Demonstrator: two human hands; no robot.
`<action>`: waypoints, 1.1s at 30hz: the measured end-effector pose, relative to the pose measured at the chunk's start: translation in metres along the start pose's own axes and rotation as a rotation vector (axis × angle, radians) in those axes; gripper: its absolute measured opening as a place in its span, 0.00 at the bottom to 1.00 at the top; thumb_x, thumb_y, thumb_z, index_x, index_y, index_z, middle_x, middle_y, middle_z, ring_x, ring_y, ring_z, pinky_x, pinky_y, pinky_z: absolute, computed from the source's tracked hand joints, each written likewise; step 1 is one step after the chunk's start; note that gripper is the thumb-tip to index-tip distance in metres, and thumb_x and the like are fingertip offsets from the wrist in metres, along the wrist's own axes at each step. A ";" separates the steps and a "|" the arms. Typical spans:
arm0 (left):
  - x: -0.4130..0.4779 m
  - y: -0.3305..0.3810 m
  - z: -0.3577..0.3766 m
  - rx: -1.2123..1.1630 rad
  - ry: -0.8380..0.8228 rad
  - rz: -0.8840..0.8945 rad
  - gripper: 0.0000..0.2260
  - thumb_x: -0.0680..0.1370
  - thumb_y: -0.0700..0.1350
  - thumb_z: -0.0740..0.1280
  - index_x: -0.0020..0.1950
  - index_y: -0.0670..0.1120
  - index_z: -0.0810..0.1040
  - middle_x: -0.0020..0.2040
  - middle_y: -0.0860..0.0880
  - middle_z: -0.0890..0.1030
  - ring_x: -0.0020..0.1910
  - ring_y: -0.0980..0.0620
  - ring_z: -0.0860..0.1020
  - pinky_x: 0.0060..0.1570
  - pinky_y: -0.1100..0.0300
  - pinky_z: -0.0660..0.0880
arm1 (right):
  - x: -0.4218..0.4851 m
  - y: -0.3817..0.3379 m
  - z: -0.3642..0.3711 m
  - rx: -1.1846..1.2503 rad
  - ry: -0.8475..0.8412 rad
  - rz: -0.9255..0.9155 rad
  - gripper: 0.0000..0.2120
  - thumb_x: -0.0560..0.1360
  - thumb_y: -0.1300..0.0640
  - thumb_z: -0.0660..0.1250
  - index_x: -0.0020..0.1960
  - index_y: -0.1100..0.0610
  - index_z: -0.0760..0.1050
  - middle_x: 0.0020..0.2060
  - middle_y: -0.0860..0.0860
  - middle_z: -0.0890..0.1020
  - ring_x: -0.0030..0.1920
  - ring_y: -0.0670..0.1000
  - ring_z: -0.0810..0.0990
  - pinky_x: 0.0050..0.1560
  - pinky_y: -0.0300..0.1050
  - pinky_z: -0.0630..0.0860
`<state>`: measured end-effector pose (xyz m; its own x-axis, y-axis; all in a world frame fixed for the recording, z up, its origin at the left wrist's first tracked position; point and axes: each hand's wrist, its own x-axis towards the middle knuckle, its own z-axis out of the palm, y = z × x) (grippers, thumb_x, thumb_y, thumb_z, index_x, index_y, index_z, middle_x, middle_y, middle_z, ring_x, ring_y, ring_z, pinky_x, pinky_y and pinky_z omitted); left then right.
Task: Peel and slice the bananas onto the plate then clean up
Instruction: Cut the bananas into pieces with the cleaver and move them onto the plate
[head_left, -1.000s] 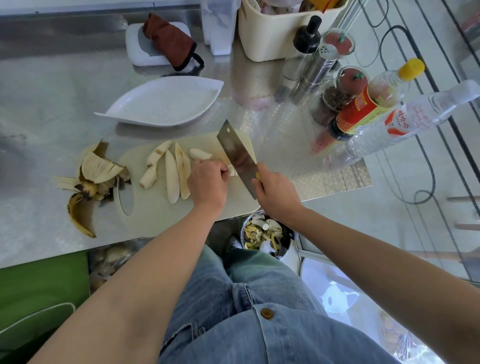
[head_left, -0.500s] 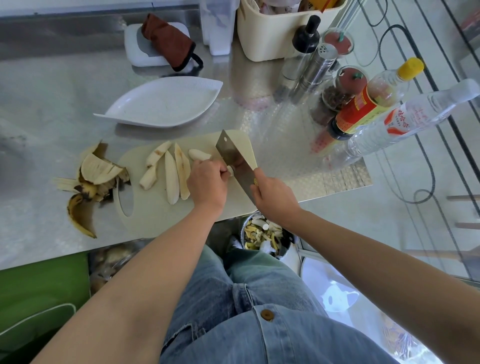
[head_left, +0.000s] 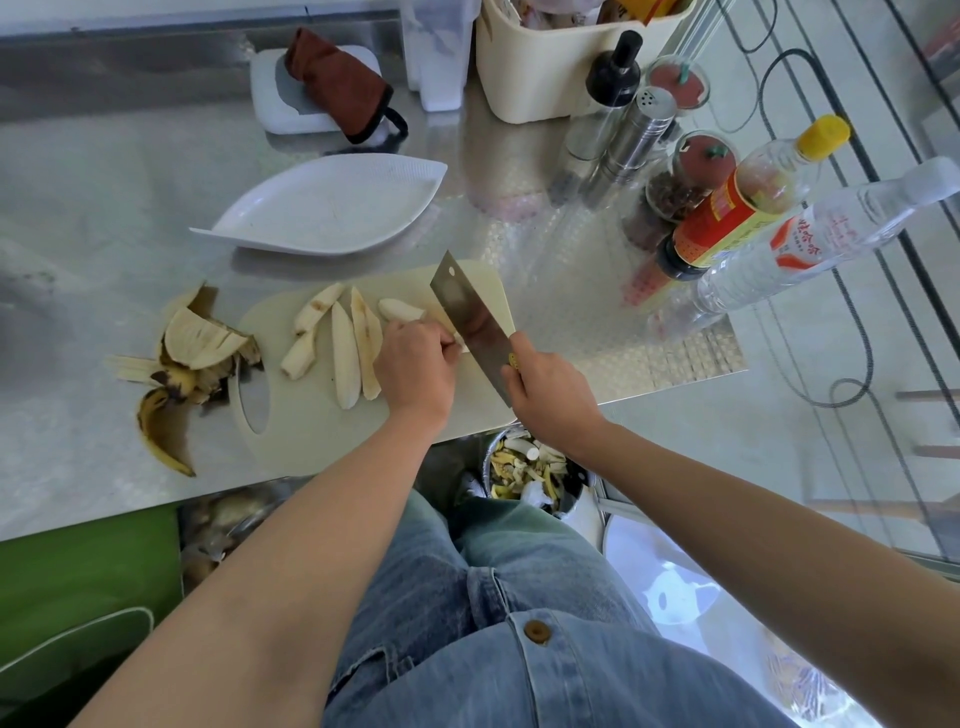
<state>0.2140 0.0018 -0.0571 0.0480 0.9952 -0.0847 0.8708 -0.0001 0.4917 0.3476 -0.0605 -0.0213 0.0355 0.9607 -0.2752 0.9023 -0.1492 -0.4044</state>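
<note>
Several long peeled banana pieces (head_left: 347, 358) lie on the pale cutting board (head_left: 301, 436). My left hand (head_left: 415, 371) curls over one banana piece (head_left: 401, 310) and pins it to the board. My right hand (head_left: 553, 392) grips the handle of a cleaver (head_left: 470, 317), whose blade stands against my left fingers at the piece's cut end. A white leaf-shaped plate (head_left: 332, 208) sits behind the board with nothing on it. Banana peels (head_left: 192, 364) are heaped on the steel counter left of the board.
Bottles and jars (head_left: 727, 208), a pepper shaker (head_left: 636, 135) and a cream bin (head_left: 561, 57) crowd the back right. A brown cloth (head_left: 337, 88) lies on a white block at the back. A bucket of scraps (head_left: 530, 473) stands below the counter edge.
The cleaver has come down from a raised tilt onto the banana piece beside my left fingers. My left hand has stayed on the piece.
</note>
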 end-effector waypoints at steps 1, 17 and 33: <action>0.000 0.000 0.000 -0.001 0.001 -0.002 0.05 0.75 0.48 0.72 0.46 0.48 0.85 0.43 0.49 0.82 0.50 0.49 0.75 0.37 0.58 0.65 | 0.000 0.000 0.001 -0.013 -0.010 0.004 0.08 0.81 0.57 0.54 0.56 0.61 0.65 0.34 0.53 0.73 0.32 0.56 0.72 0.33 0.47 0.66; 0.000 -0.001 0.000 -0.014 -0.009 -0.002 0.04 0.75 0.45 0.71 0.47 0.48 0.85 0.44 0.48 0.83 0.51 0.48 0.75 0.39 0.59 0.65 | 0.000 0.000 -0.004 0.011 0.018 -0.029 0.07 0.81 0.57 0.55 0.54 0.61 0.65 0.32 0.52 0.71 0.30 0.55 0.69 0.26 0.43 0.57; 0.001 0.000 -0.002 -0.005 -0.010 0.012 0.04 0.75 0.45 0.71 0.47 0.47 0.85 0.43 0.47 0.83 0.50 0.46 0.74 0.40 0.58 0.64 | -0.004 0.001 -0.001 -0.031 -0.038 0.001 0.09 0.81 0.56 0.54 0.58 0.60 0.65 0.36 0.54 0.74 0.33 0.55 0.71 0.34 0.46 0.66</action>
<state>0.2131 0.0029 -0.0549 0.0631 0.9941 -0.0880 0.8679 -0.0112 0.4966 0.3485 -0.0637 -0.0198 0.0203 0.9509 -0.3088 0.9152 -0.1419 -0.3771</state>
